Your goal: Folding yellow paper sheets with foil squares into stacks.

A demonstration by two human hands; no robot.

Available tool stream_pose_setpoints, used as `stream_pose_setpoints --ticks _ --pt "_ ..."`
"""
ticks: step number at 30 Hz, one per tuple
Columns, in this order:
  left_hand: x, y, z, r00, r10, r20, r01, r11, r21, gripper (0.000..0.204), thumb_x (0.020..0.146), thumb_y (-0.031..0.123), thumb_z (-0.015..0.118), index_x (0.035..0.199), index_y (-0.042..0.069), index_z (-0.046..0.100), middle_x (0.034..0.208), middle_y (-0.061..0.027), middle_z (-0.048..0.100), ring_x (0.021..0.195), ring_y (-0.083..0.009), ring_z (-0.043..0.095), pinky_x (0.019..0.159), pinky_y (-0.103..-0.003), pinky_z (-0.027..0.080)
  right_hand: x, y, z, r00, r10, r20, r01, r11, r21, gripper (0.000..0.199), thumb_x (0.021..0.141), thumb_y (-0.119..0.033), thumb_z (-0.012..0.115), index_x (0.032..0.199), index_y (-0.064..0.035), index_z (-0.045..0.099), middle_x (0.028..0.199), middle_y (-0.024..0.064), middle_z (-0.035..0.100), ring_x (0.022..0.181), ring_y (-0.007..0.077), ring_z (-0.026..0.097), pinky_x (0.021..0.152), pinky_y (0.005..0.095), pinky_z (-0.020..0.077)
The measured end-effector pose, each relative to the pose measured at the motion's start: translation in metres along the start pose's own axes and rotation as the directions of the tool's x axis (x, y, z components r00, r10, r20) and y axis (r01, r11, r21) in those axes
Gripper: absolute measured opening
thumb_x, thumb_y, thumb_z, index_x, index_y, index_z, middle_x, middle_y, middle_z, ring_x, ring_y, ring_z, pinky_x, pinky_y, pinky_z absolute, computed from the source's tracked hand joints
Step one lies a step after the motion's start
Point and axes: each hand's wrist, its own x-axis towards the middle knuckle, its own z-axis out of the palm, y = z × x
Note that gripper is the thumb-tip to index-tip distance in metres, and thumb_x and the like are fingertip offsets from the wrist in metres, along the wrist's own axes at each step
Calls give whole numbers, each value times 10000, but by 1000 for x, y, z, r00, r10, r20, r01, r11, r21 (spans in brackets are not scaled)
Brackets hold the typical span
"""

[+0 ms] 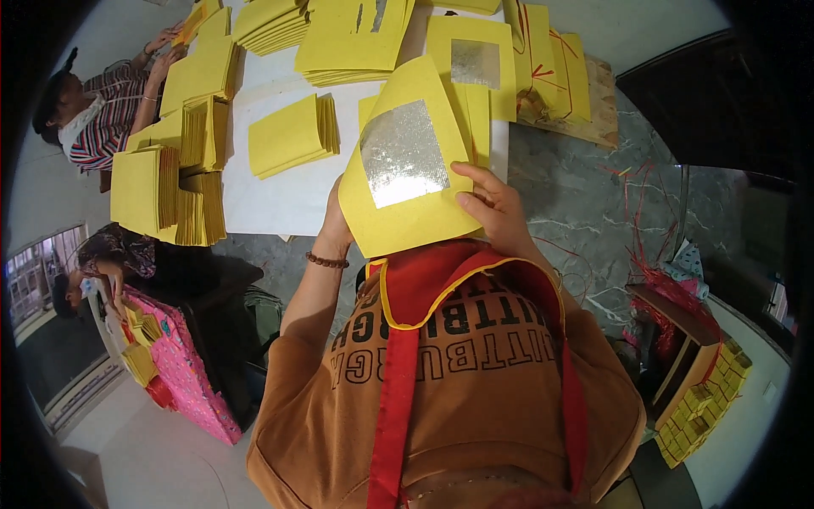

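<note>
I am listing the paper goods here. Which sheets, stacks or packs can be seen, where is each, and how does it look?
Yellow sheet: held up by both hands, square silver foil patch in the middle.
Second foil sheet: flat on the white table, upper middle, yellow with silver square.
Folded yellow stacks: left side of the table, standing in bundles.
Yellow pack with red string: upper right table corner.
Small yellow bundles: lower right, in a box.

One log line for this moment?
left hand: behind yellow sheet | right hand: grips its edge | silver foil square: faces up
</note>
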Motion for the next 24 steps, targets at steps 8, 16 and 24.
stream_pose_setpoints --ticks 8,16,24 --pt "0 10 18 979 -45 -197 57 997 53 587 910 492 316 1207 1 437 1123 -118 549 944 -205 576 779 -321 500 -6 16 -7 987 -131 -92 99 952 -289 369 800 -86 547 1160 -15 510 1056 97 541 707 96 489 641 211 411" --pt "2 10 19 998 1 -65 18 959 282 339 900 271 491 1115 10 523 1034 -64 593 911 -135 573 767 -280 478 -18 2 -17 982 171 78 -120 889 -442 389 825 -162 550 1178 -5 505 930 40 568 776 67 497 661 202 412" --pt "3 7 19 999 14 -31 -9 984 178 234 884 136 509 1082 12 539 1022 -46 594 873 -119 570 756 -264 465 97 35 -113 841 -305 -447 43 861 -507 399 808 -218 586 1146 -13 532 1025 93 551 888 146 522 762 265 426"
